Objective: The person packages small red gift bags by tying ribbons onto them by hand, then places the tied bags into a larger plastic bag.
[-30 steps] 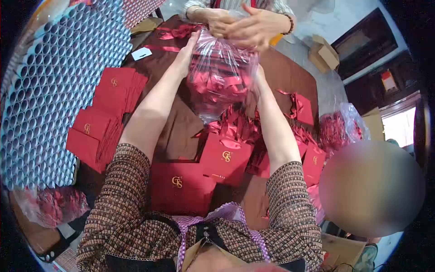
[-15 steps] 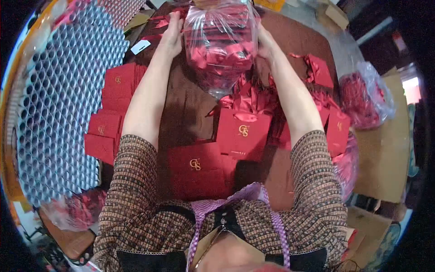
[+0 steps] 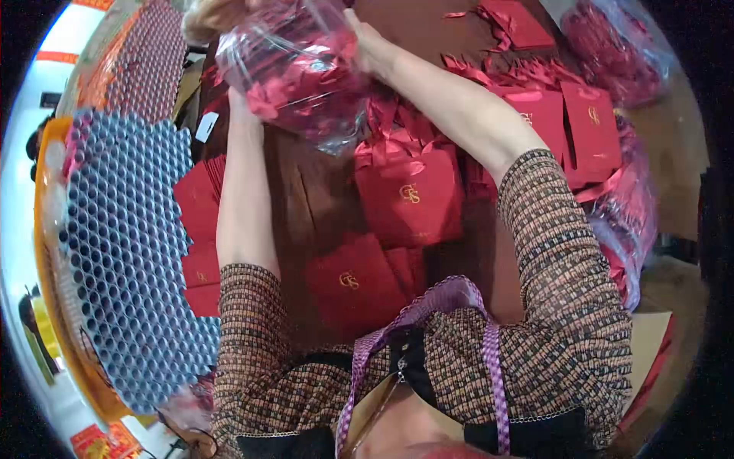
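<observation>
A clear plastic bag (image 3: 294, 73) packed with red ribboned paper bags is held up at the top, tilted to the left. My right hand (image 3: 365, 46) grips its right side, the fingers partly behind the plastic. My left hand (image 3: 238, 103) supports the left side, its fingers hidden by the bag. Below it, a red paper gift bag (image 3: 409, 195) with a gold logo and ribbon handles lies on the brown cloth. Nearer me lies another red paper piece (image 3: 355, 283) with the same logo.
Blue-grey honeycomb sheet (image 3: 130, 260) fills the left side, with stacked red bags (image 3: 200, 200) beside it. At right are red gift bags (image 3: 592, 134) and plastic-wrapped red bundles (image 3: 612, 53). A white tag (image 3: 206, 127) lies at upper left. A blurred tan shape touches the top edge.
Both hands have carried the plastic bag left and tilted it. My view has shifted, so the honeycomb sheet and the right-hand gift bags appear in different places.
</observation>
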`<state>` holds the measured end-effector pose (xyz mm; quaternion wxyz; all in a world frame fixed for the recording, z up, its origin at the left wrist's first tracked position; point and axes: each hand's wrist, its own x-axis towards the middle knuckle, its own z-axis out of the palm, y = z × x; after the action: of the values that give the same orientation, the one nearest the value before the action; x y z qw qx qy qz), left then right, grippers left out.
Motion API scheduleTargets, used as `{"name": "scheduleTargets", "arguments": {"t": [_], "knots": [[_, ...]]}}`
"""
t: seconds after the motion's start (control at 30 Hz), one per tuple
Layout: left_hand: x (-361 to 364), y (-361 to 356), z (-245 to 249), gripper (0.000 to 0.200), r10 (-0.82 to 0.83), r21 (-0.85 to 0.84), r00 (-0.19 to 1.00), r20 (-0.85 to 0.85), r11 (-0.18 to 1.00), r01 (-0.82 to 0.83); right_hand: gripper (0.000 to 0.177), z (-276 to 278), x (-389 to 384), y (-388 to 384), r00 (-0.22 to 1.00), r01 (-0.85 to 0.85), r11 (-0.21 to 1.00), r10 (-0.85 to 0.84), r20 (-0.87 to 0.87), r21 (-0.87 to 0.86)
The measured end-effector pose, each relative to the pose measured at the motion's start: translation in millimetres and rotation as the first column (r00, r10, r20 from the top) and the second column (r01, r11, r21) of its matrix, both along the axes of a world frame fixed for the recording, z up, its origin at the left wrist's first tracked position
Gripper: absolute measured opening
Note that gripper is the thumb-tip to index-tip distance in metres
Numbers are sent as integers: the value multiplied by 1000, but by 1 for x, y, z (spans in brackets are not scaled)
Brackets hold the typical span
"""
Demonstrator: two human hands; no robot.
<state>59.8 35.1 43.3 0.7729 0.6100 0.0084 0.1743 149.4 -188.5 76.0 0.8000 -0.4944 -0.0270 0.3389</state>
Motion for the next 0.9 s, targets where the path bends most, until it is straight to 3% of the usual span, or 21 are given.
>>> {"name": "scheduleTargets", "arguments": {"t": [0.03,0.07,0.13,0.17,0.23,0.27,0.3,0.37,0.43,0.5,0.57,0.63,0.67,0.7,0.77,0.8,0.83,0.9], "knots": [[13,26,-17,51,-10,397,1000,-29,918,21,60,4,-8,0,999,46,997,-45,-14,59],[25,50,-32,53,5,724,1000,-11,690,4,59,10,-17,0,996,91,989,-88,-30,117],[32,53,-30,50,-274,399,949,157,897,193,57,9,-17,9,969,213,957,-182,-167,196],[36,54,-28,49,-394,233,884,252,911,340,57,9,-15,10,968,220,953,-186,-170,210],[38,50,-19,47,-274,-96,959,64,955,280,60,2,-13,9,982,186,982,-188,34,45],[38,50,-13,47,-254,-168,967,8,953,252,63,0,-10,7,975,181,983,-173,136,-41],[37,49,-6,47,-234,-241,971,-48,946,216,63,0,-7,3,975,186,982,-180,133,-32],[19,46,18,45,80,-67,994,-73,994,-85,64,5,-1,-10,997,-24,989,12,-79,-143],[-10,-6,74,54,91,-50,988,-122,994,-97,63,22,-9,-26,997,13,985,-26,-74,-171],[-16,-13,88,66,166,98,966,-199,984,-149,62,27,-9,-34,994,5,999,-11,-112,-53],[-9,-17,94,76,142,123,976,-164,985,-123,72,31,-1,-31,993,63,993,-72,-95,-102],[-10,-36,104,77,262,202,927,-268,956,-212,70,41,-2,-32,987,-48,997,56,-153,56],[-6,-29,99,76,164,101,960,-226,984,-144,66,37,-2,-23,974,-48,978,90,-206,204],[-2,-24,90,73,73,161,995,-61,985,-63,64,7,9,2,989,92,995,-86,120,-38],[2,-13,82,74,166,95,977,-132,983,-155,62,11,1,1,980,107,993,-97,174,-49],[5,-7,78,71,136,70,983,-123,989,-128,62,7,3,2,978,95,994,-84,192,-49],[5,-9,80,70,210,140,969,-129,971,-191,62,3,5,3,976,76,997,-70,207,-20],[-3,-20,85,66,183,32,972,-147,983,-180,63,5,5,3,971,47,999,-48,236,7]]}}
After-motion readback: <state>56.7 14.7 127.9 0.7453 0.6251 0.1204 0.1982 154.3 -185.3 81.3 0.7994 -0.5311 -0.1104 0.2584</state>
